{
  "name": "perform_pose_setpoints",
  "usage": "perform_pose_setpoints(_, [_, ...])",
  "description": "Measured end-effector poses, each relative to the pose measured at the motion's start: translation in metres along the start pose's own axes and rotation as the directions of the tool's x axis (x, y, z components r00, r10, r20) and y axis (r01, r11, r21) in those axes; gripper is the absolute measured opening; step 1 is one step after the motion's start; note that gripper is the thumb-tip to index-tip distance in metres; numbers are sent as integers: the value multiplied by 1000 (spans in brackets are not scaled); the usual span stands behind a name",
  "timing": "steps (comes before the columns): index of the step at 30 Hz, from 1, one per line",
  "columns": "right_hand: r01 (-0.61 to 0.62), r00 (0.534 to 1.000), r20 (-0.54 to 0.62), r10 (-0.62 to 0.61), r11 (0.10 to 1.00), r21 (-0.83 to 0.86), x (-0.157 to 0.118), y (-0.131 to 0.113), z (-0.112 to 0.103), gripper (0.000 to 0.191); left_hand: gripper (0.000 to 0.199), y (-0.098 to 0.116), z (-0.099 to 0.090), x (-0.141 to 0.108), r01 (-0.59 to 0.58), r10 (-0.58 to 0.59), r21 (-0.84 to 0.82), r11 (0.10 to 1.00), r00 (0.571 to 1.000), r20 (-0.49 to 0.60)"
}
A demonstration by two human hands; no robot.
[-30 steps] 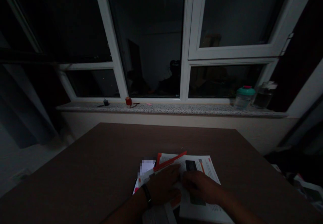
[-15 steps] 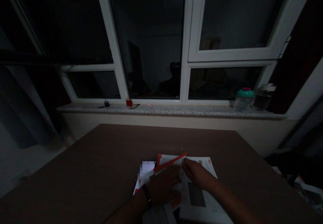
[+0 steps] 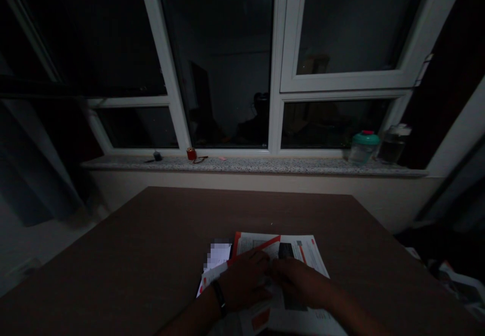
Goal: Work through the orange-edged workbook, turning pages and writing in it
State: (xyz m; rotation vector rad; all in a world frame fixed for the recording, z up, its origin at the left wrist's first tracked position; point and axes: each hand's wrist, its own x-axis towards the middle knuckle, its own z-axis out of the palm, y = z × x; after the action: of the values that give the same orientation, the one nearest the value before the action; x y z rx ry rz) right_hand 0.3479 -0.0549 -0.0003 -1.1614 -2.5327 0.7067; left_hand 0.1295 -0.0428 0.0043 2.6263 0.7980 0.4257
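Several printed sheets with red bands (image 3: 299,249) lie in a loose stack on the brown tabletop (image 3: 113,255), close to its near edge. My left hand (image 3: 244,281), with a black wristband (image 3: 219,298) on its wrist, lies on the left part of the stack. My right hand (image 3: 299,281) is on the right part, its fingertips almost meeting those of my left hand. The paper under both palms is hidden. A pixelated white patch (image 3: 217,256) covers part of a sheet left of my left hand.
A speckled stone windowsill (image 3: 250,166) runs behind the table, bearing a small red cylinder (image 3: 191,153), a small dark object (image 3: 157,156), a teal-lidded jar (image 3: 362,148) and a glass jar (image 3: 394,145). Loose paper items (image 3: 454,280) lie low at right.
My right hand has slid towards me and closer to my left hand. The red-edged sheet now lies flatter on the stack. My left hand has barely moved.
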Motion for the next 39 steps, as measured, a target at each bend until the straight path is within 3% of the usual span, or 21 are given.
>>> perform_pose_setpoints(6, [-97,987,-133,94,995,-16,20,35,2,19,38,-3,2,-1,23,-24,16,1000,999,23])
perform_pose_setpoints(9, [-121,977,-177,121,993,11,25,46,0,17,46,-6,5,-3,17,-17,30,999,1000,25])
perform_pose_setpoints(13, [-106,976,-188,107,994,13,22,45,-1,16,58,-7,6,-6,0,-2,74,997,1000,31])
perform_pose_setpoints(18, [-32,993,-110,34,999,15,7,26,0,20,48,1,0,-5,-9,6,81,997,999,32])
perform_pose_setpoints(23, [-51,997,-64,54,998,43,0,11,1,18,50,5,-6,-1,-4,-1,69,998,998,68])
perform_pose_setpoints(28, [-76,987,-142,80,997,29,12,29,5,16,40,1,-2,-2,9,-12,73,997,999,46])
perform_pose_setpoints(33, [-203,946,-257,196,979,1,24,55,2,22,37,0,-2,-3,28,-33,84,996,998,54])
perform_pose_setpoints(39, [-238,923,-307,233,971,22,24,63,1,27,39,0,1,-6,29,-32,88,996,999,38])
